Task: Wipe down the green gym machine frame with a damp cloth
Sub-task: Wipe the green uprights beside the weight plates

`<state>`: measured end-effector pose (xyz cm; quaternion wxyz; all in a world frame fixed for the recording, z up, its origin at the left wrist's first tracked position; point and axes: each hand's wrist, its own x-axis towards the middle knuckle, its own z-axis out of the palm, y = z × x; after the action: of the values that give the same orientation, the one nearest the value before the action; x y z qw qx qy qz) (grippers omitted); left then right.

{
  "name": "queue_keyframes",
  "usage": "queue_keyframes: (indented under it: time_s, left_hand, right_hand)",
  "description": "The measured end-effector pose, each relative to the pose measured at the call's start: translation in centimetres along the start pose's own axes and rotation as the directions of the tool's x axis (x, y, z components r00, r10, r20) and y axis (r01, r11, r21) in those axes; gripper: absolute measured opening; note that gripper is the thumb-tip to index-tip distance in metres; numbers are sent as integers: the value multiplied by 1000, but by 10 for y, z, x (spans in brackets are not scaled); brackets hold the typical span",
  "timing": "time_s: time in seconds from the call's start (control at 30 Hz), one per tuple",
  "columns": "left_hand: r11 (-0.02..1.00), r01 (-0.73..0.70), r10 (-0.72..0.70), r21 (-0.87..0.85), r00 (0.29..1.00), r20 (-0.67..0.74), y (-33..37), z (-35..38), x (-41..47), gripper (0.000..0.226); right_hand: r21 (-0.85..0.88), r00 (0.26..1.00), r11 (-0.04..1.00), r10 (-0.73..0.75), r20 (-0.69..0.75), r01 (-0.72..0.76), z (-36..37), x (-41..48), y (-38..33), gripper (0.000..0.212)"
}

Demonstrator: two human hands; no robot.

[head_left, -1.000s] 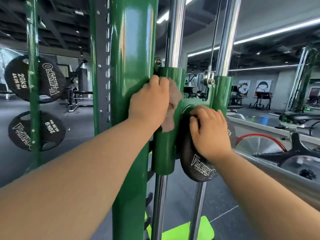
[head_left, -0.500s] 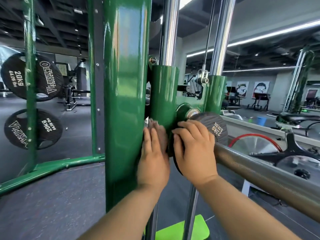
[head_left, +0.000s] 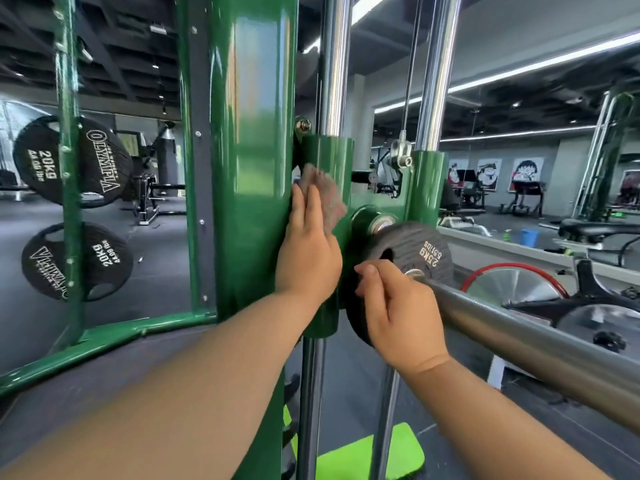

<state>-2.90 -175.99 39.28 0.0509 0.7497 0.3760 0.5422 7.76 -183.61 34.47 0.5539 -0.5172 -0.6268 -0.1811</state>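
1. Head view: the left hand [head_left: 308, 251] lies with its fingers straight and together, pressing a brownish cloth [head_left: 323, 194] flat against the machine frame.
2. That cloth sits in the seam where the wide green upright post [head_left: 252, 168] meets the narrower green sleeve [head_left: 327, 161]. Its crumpled top edge sticks out above the fingertips, just below a bolt [head_left: 303, 125] on the post's side.
3. This sleeve rides on a chrome guide rod [head_left: 334, 64], which rises above it and continues below it.
4. Further right, a second chrome rod [head_left: 434, 71] enters a matching green collar [head_left: 427, 181], beside a thin cable.
5. Lower and to the right, the right hand [head_left: 398, 306] has its fingers curled on the near rim of a small black weight plate [head_left: 419, 247], holding it.
6. Mounted on a steel barbell [head_left: 536, 341], the plate sits close against the sleeve; the bar runs off toward the lower right.
7. Both forearms are bare and reach in from the bottom edge.
8. At left, two black 20 kg plates [head_left: 72, 161] hang one above the other behind a thin green bar, and a green base rail [head_left: 104, 337] slopes along the dark floor.
9. A lime-green pad [head_left: 374, 455] lies on the floor under the rods.
10. Behind, at right, stand a red-rimmed flywheel [head_left: 512, 289], a blue bucket [head_left: 530, 236] and cartoon posters [head_left: 526, 173] on the far wall.
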Motion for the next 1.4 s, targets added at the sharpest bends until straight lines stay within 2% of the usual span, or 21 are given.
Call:
queue_keyframes:
  time_s: [0.13, 0.23, 0.33, 0.43, 0.47, 0.5, 0.57, 0.63, 0.7, 0.77, 0.83, 0.93, 1.0, 1.1, 1.13, 1.2, 1.23, 1.3, 1.37, 1.4]
  left_hand:
    - [994, 108, -108, 3, 991, 82, -39, 33, -66, 70]
    - [993, 113, -114, 18, 992, 56, -57, 50, -96, 74]
    - [995, 86, -89, 56, 994, 61, -68, 58, -111, 76]
    - [984, 44, -64, 172, 991, 116, -79, 64, -124, 75]
    - [980, 16, -44, 199, 990, 135, -82, 64, -127, 75]
    - [985, 33, -62, 172, 984, 166, -83, 61, -130, 73]
    - [989, 119, -137, 91, 963, 230, -82, 49, -133, 69]
    - [977, 209, -213, 38, 952, 221, -81, 34, -132, 61]
    - [975, 220, -217, 14, 948, 234, -82, 20, -131, 48]
    - [996, 93, -90, 6, 951, 296, -86, 9, -131, 43]
    - [995, -101, 91, 7, 920, 382, -93, -2, -127, 43]
    - [885, -428, 353, 183, 873, 336, -105, -19, -106, 48]
    - [786, -535, 433, 311, 834, 341, -116, -28, -94, 51]
    - [592, -697, 522, 404, 714, 467, -135, -27, -90, 47]
    - [522, -738, 551, 428, 675, 492, -142, -25, -90, 44]
    - [451, -762, 566, 465, 647, 511, -151, -20, -91, 37]
    - [442, -760, 572, 477, 648, 503, -152, -18, -91, 35]
    - [437, -755, 603, 489, 650, 463, -156, -13, -90, 32]
    - [439, -745, 604, 503, 659, 449, -156, -9, -90, 36]
    - [437, -739, 594, 513, 665, 452, -155, -9, -91, 39]
  right_hand:
    - [-51, 996, 998, 39, 81, -35, 16, -48, 15, 44]
    - [-116, 987, 993, 53, 150, -35, 29, -83, 28, 42]
    - [-157, 944, 968, 227, 239, -193, 38, -104, 45, 52]
    - [-126, 852, 913, 407, 331, -387, 47, -119, 54, 42]
    - [-47, 793, 856, 496, 355, -514, 49, -122, 53, 35]
    - [70, 711, 749, 588, 386, -658, 51, -123, 48, 30]
    - [324, 541, 433, 691, 480, -841, 54, -117, 34, 26]
    - [503, 445, 132, 685, 576, -854, 56, -105, 19, 28]
    - [586, 383, -135, 637, 669, -799, 65, -93, 9, 31]
    - [592, 337, -273, 613, 714, -758, 74, -84, 1, 34]
    - [631, 346, -295, 636, 690, -718, 80, -75, -1, 35]
    - [767, 442, -276, 685, 580, -579, 85, -67, 1, 32]
    - [838, 465, -185, 761, 453, -513, 95, -65, -1, 25]
    - [901, 416, -35, 879, 234, -433, 115, -59, -10, 15]
    - [914, 395, -9, 900, 184, -407, 120, -54, -11, 14]
    - [925, 382, 17, 914, 140, -381, 123, -46, -7, 8]
    - [916, 379, 29, 915, 136, -399, 123, -45, -3, 3]
    - [876, 330, 44, 934, 134, -480, 126, -53, 12, 11]
    - [826, 310, 40, 936, 165, -562, 129, -67, 27, 10]
    - [807, 312, 53, 936, 166, -588, 131, -71, 31, 18]
